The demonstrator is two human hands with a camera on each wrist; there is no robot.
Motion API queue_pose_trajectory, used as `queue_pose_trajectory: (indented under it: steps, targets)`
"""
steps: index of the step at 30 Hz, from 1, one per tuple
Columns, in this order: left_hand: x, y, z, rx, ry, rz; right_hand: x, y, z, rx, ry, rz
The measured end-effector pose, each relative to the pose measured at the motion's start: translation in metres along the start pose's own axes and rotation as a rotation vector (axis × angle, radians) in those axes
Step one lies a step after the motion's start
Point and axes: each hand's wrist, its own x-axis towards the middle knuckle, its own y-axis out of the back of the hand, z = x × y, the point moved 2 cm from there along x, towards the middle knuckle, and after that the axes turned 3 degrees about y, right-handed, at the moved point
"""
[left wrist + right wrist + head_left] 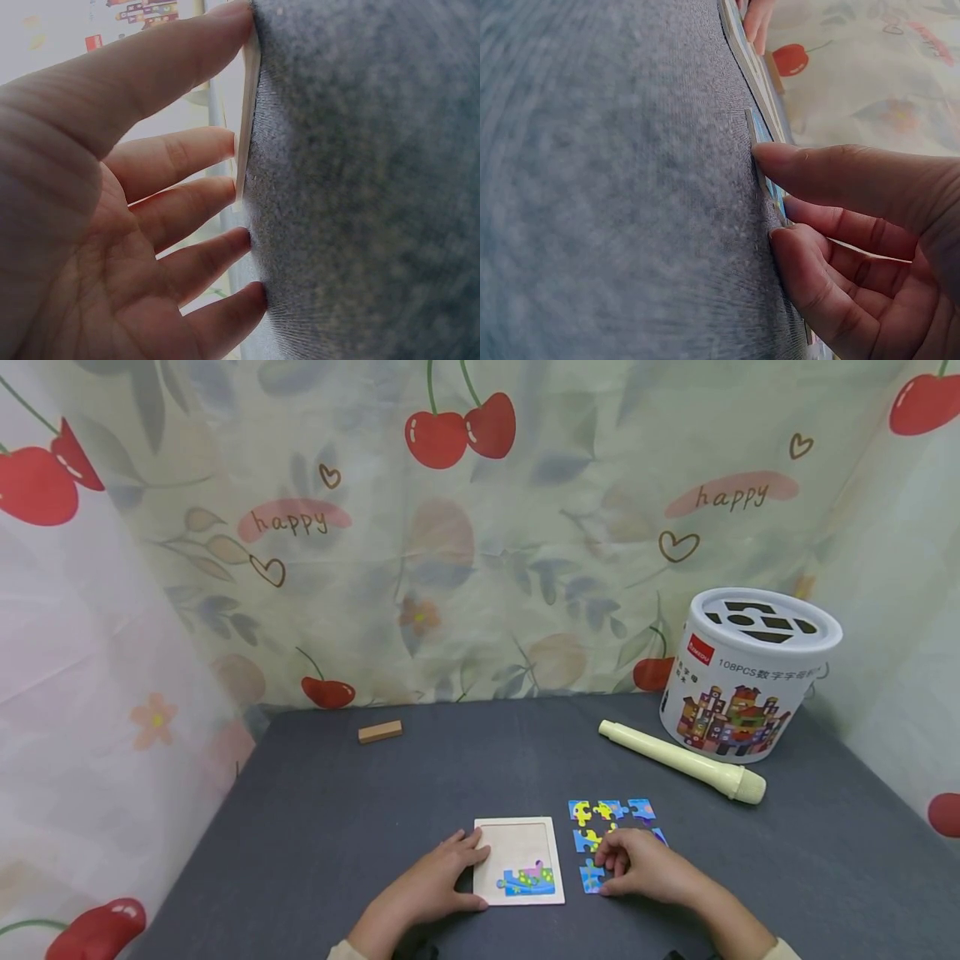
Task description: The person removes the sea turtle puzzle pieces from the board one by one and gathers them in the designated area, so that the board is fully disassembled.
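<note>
A square wooden puzzle tray [519, 823] lies flat on the dark table, a few joined puzzle pieces [528, 882] in its lower right corner. My left hand [438, 878] rests at the tray's left side, fingers spread; the left wrist view shows the thumb and some fingertips touching the tray's edge [246, 127]. Right of the tray, my right hand [648, 867] pinches a blue puzzle piece [590, 876] at the table surface. In the right wrist view the thumb lies on that piece [760, 129], the other fingers curled beside it. Several loose pieces [609, 811] lie beyond, partly hidden by the hand.
A cream toy microphone [675, 757] lies at the right, in front of a white lidded bucket [738, 693]. A small wooden block [380, 732] sits at the back left. Printed cloth [480, 568] hangs along the back and sides of the table [315, 827].
</note>
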Motion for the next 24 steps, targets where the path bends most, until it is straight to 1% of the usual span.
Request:
queue_pose_trajectory:
  steps: [7,14,21,24]
  targets:
    - [0.0002,-0.0010,-0.0009,-0.013,0.014,-0.009,0.0002,0.0000,0.0001,-0.010,0.003,0.000]
    - [0.0009,0.0002,-0.0002,-0.005,0.030,-0.009,0.0006,0.0008,-0.0008,-0.005,-0.003,0.004]
    - [0.0005,0.0005,-0.0004,-0.005,0.020,-0.005,0.0001,0.0013,-0.0015,-0.002,0.009,0.010]
    - [0.0005,0.0002,-0.0007,-0.007,0.020,-0.010,-0.0004,0.0023,-0.0015,0.009,0.001,0.009]
